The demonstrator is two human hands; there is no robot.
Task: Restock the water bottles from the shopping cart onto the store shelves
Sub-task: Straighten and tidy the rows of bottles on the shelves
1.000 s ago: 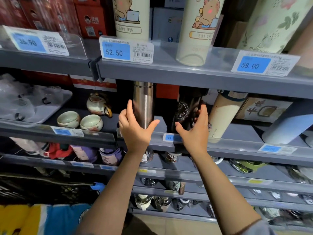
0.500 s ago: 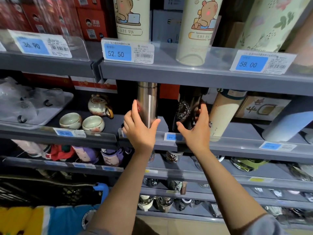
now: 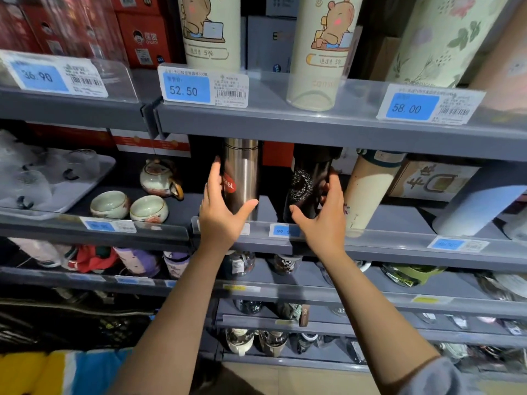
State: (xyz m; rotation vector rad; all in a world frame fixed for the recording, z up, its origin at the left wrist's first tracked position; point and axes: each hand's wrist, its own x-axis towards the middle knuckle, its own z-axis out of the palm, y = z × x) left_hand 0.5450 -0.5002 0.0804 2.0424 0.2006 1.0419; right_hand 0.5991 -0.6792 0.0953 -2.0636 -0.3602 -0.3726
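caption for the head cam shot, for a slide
Left hand grips a steel bottle, right hand a black bottle, on the shelf.

Slim brushed-steel flask (image 3: 242,178): cap hidden at 12 o'clock behind the grey upper shelf lip (image 3: 313,129), lower left covered by the left hand (image 3: 219,215). Glossy black bottle with pale speckled motif (image 3: 306,183): top likewise hidden, base behind the right hand (image 3: 325,220). Small blue price label (image 3: 283,231) between the wrists: figures too blurred to read fully, its right end covered.

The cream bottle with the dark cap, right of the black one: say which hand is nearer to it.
Right. The right hand grips the black bottle directly beside the cream bottle; the left hand grips the steel bottle, farther left.
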